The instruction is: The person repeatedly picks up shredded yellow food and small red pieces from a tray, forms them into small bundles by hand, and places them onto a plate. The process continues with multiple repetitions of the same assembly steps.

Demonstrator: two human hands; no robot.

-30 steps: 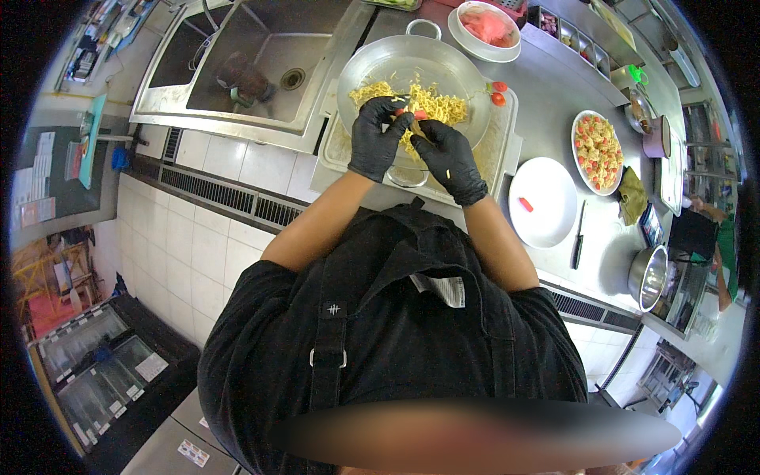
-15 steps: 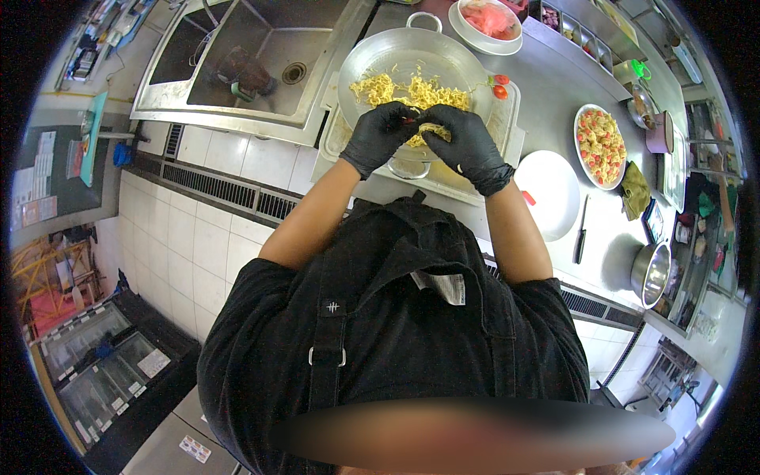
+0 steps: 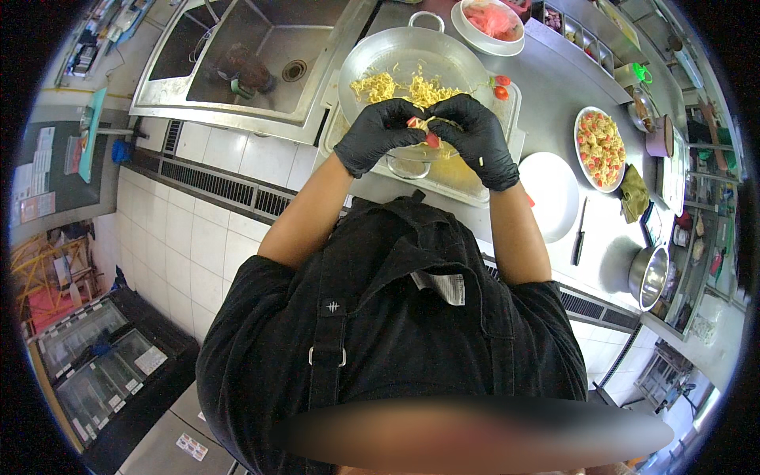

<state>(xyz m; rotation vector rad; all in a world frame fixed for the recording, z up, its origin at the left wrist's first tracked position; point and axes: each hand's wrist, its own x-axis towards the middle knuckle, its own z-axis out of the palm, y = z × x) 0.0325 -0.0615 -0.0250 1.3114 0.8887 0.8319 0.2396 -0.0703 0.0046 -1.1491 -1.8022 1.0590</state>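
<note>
Both hands wear black gloves and meet above the near side of a wide metal pan [image 3: 455, 51]. My left hand [image 3: 372, 138] and my right hand [image 3: 479, 144] are both closed, pinching a red piece [image 3: 432, 139] with strands of yellow noodles on it. Whether the piece is tomato I cannot tell. Loose yellow noodles [image 3: 427, 91] lie in the pan in clumps, partly behind my fingers. Beneath the pan is a light rectangular tray [image 3: 455, 184]. Small red tomatoes [image 3: 501, 93] sit by the pan's right side.
A round white plate [image 3: 550, 194] is right of my right wrist, with a knife [image 3: 579, 244] beyond it. An oval dish [image 3: 605, 188] holds many noodle-and-red pieces. A steel bowl [image 3: 651, 277] stands far right; a sink [image 3: 305, 39] lies left, a white bowl [image 3: 475, 33] behind.
My hands have drawn slightly apart and turned, so the red piece between them now shows. My right hand's fingers have opened out a little from the noodles below.
</note>
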